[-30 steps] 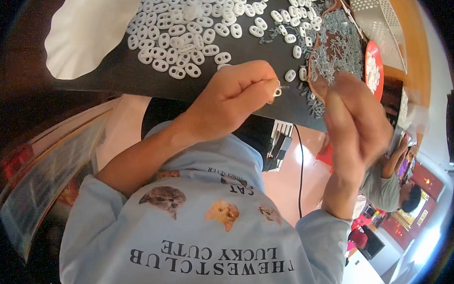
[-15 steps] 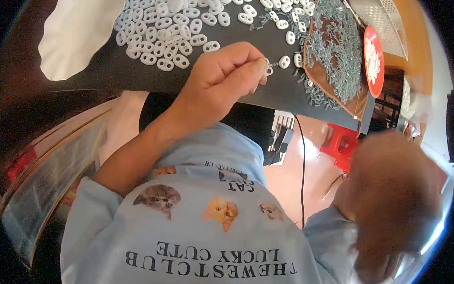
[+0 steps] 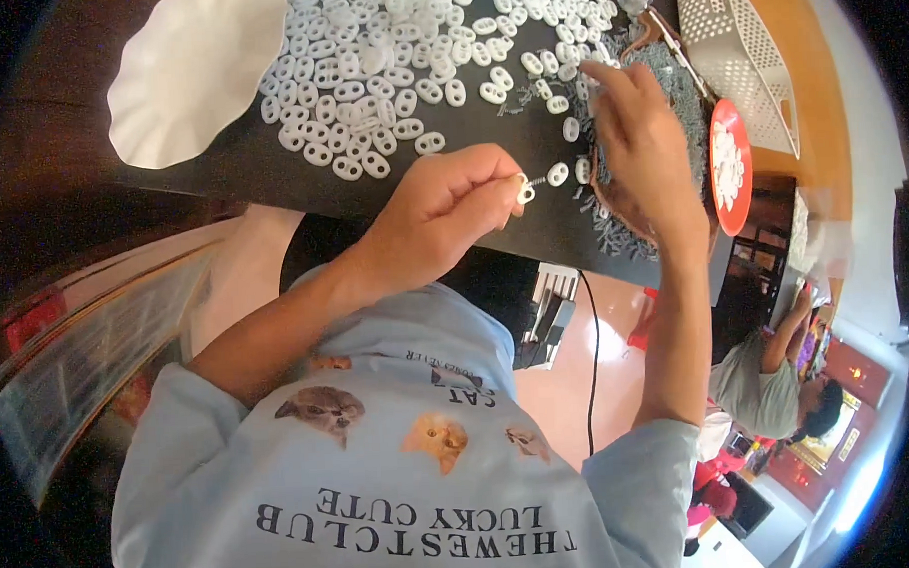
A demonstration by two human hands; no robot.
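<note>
My left hand (image 3: 440, 206) is closed at the table's near edge, pinching a small white two-hole cord-lock piece (image 3: 526, 194) between thumb and fingers. A thin metal spring (image 3: 538, 182) sticks out to the right of that piece. Just beyond lies a loose white oval piece (image 3: 558, 174) with two holes. My right hand (image 3: 648, 142) is stretched over the right side of the table, fingers apart and slightly blurred. Its fingertips are close to several small white parts, and it partly hides the pile of grey springs (image 3: 680, 86).
Many white two-hole ovals (image 3: 353, 87) cover the middle of the dark table. A white scalloped tray (image 3: 182, 78) lies at the left. On the right are a red plate (image 3: 720, 190) of white parts and a white perforated basket (image 3: 742, 49). Another person (image 3: 768, 383) is farther right.
My right hand has come up from the lower right to above the parts on the table. The left hand keeps its pinch on the white piece. The whole view has shifted slightly.
</note>
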